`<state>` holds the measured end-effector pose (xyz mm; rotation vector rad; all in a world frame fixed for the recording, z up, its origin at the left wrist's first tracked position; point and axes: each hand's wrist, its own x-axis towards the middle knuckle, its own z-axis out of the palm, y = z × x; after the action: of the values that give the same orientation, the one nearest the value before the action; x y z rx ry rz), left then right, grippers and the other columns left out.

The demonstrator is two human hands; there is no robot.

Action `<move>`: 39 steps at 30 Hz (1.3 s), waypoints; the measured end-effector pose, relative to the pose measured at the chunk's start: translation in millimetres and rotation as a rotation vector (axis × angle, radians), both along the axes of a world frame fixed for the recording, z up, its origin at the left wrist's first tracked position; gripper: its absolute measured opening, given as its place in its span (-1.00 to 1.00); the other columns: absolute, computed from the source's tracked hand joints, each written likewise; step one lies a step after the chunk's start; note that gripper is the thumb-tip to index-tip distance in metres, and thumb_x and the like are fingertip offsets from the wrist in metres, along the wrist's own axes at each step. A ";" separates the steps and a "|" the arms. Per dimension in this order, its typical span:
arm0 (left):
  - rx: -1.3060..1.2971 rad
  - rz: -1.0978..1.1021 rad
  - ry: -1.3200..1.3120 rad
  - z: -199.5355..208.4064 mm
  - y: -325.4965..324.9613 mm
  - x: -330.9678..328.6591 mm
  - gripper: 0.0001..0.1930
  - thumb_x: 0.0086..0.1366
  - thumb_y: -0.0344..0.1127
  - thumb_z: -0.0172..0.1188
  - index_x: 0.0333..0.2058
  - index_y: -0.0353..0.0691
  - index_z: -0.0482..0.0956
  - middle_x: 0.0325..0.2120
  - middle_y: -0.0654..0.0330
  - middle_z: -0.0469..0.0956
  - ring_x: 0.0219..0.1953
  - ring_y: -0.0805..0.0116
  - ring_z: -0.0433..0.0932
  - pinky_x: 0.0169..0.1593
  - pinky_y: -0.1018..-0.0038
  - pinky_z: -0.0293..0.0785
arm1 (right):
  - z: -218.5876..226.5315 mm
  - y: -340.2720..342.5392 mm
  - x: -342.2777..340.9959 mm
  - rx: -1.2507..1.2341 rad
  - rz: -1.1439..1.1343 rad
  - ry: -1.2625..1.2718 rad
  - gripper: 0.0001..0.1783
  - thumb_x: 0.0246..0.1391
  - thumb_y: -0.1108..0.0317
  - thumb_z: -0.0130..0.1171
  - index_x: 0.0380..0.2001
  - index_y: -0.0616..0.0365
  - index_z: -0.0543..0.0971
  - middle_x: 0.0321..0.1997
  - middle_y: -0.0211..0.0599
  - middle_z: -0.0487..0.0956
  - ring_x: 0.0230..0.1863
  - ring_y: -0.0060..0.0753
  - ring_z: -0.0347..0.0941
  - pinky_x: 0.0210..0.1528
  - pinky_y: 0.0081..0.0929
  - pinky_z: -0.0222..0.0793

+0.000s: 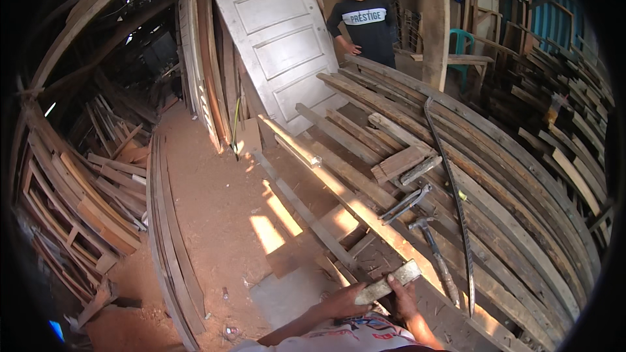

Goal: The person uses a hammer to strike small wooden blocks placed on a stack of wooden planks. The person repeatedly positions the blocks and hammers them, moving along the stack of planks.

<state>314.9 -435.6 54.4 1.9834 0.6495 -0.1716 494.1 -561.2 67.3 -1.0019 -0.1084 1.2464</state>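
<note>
Close in front of my body, my left hand (342, 301) and my right hand (403, 296) both grip a short, pale, rough-surfaced block (391, 281). The left hand has its near end, and the right thumb presses on its upper face. Whether it is wood or stone I cannot tell. Beyond my right hand, a claw hammer (435, 254) lies on the timber with its handle towards me. A pair of pincers (407, 204) rests a little farther off. A long dark pry bar (450, 186) with a hooked far end lies across the beams.
Long wooden beams (521, 218) fill the right side, with short offcuts (399, 163) on top. A pale panelled door (277, 39) leans at the back, and a person (365, 23) stands beside it. Planks (166, 234) and stacked frames (78, 208) line the dirt floor (208, 221) at left.
</note>
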 end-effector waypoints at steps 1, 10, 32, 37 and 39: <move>-0.034 -0.038 -0.001 5.7 -4.4 5.8 -0.03 0.25 0.27 0.35 0.39 -0.37 0.28 0.22 -0.34 0.47 0.27 -0.17 0.50 0.33 0.13 0.41 | 7.5 -0.9 3.2 0.006 -0.074 -0.028 -0.45 0.25 0.17 0.38 0.10 0.38 0.49 -0.05 -0.04 0.62 -0.07 -0.11 0.63 0.03 -0.08 0.60; -0.152 0.031 -0.011 70.9 42.8 -20.9 -0.04 0.26 0.21 0.39 0.48 -0.16 0.25 0.06 -0.05 0.63 0.13 0.12 0.61 0.23 0.22 0.50 | -54.3 -28.2 15.3 -0.107 -0.200 -0.054 -0.54 0.13 0.19 0.49 -0.13 0.35 0.57 -0.23 -0.07 0.65 -0.21 -0.13 0.61 -0.10 -0.05 0.60; 0.660 1.032 0.056 360.0 336.4 -204.7 0.02 0.23 -0.24 0.39 0.55 -0.30 -0.02 -0.47 0.30 0.57 -0.49 0.48 0.52 -0.35 0.55 0.52 | -79.4 -36.0 22.7 -0.260 0.066 -0.383 -0.36 0.14 -0.03 0.47 -0.02 0.40 0.65 -0.06 -0.01 0.73 -0.05 -0.21 0.64 0.08 -0.25 0.51; 0.362 0.648 0.150 365.1 304.6 -163.1 0.13 0.09 0.06 0.56 0.52 -0.26 0.14 -0.42 0.22 0.64 -0.40 0.40 0.61 -0.27 0.42 0.60 | -73.7 -38.4 23.2 -0.241 0.047 -0.326 -0.37 0.17 -0.04 0.44 -0.01 0.39 0.65 -0.09 -0.09 0.74 -0.10 -0.25 0.66 0.05 -0.29 0.53; 0.280 0.619 0.171 364.1 285.8 -151.3 0.20 0.03 0.21 0.57 0.51 -0.23 0.17 -0.38 0.15 0.67 -0.33 0.36 0.66 -0.21 0.37 0.63 | -68.7 -35.7 25.8 -0.234 0.052 -0.354 -0.37 0.19 -0.05 0.42 0.00 0.37 0.66 -0.06 -0.08 0.74 -0.07 -0.25 0.65 0.07 -0.28 0.52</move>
<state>163.7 -149.8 418.5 1.9408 1.4274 0.1375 519.9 -597.0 -1.3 -1.4265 -0.2695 1.1356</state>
